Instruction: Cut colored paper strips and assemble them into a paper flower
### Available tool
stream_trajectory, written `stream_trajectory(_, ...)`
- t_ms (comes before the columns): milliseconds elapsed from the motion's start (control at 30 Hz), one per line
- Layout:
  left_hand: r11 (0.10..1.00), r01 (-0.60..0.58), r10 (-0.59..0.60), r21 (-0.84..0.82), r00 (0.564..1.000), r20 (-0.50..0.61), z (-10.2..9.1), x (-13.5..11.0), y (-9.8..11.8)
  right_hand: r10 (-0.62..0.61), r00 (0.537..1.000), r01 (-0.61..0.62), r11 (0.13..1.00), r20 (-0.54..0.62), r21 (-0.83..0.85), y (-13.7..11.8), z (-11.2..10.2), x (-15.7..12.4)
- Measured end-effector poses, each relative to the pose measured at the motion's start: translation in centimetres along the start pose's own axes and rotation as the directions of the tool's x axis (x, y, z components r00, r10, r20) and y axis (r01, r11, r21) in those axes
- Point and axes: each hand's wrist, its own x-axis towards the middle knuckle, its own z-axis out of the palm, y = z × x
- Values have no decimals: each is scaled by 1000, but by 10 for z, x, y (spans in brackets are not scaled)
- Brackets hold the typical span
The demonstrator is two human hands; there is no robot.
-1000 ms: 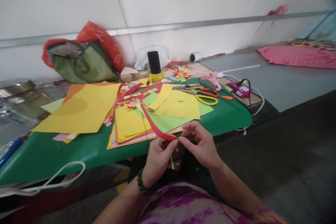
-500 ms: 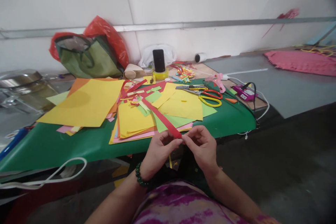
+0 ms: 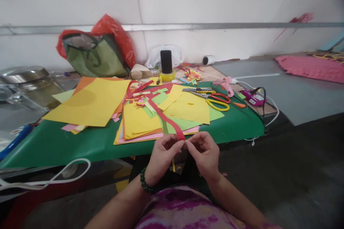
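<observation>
A long red paper strip (image 3: pixel 170 121) runs from the paper pile down to my fingers, curving near its lower end. My left hand (image 3: pixel 167 154), with a green bead bracelet at the wrist, pinches that end between thumb and forefinger. Against it, fingertip to fingertip, my right hand (image 3: pixel 204 152) is pinched on the same end. Beyond the hands lie stacked yellow sheets (image 3: pixel 141 121) and a green sheet (image 3: pixel 178 123). Scissors (image 3: pixel 217 105) with red and yellow handles and a utility knife (image 3: pixel 199 89) rest on the paper.
On the green table cover (image 3: pixel 239 125) sits a pink glue gun (image 3: pixel 226 85), with a purple plug block (image 3: pixel 254 97) beside it. A phone (image 3: pixel 166 62) stands on a yellow tape roll (image 3: pixel 167 76). Left are a glass jar (image 3: pixel 40 91), a green bag (image 3: pixel 94 57) and a white cable (image 3: pixel 77 161).
The red strip, straighter before, now bows to the right near my fingers. Both hands keep their pinch on its end. The view has shifted slightly.
</observation>
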Motion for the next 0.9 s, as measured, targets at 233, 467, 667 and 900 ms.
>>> stream_trajectory(233,996,-51,39,-80,989,-140,-16,1,9,-246,944,287,942,220,-174,-5,0,7)
stream_trajectory(467,973,-75,-27,-218,903,-430,-77,24,101,-170,966,256,551,194,-794,-14,-88,134)
stream_trajectory(667,963,-267,218,-26,834,-506,-103,66,195,35,968,201,488,249,-849,13,-111,210)
stream_trajectory(900,724,-634,678,273,580,-451,-104,58,214,37,959,243,402,282,-883,9,-121,213)
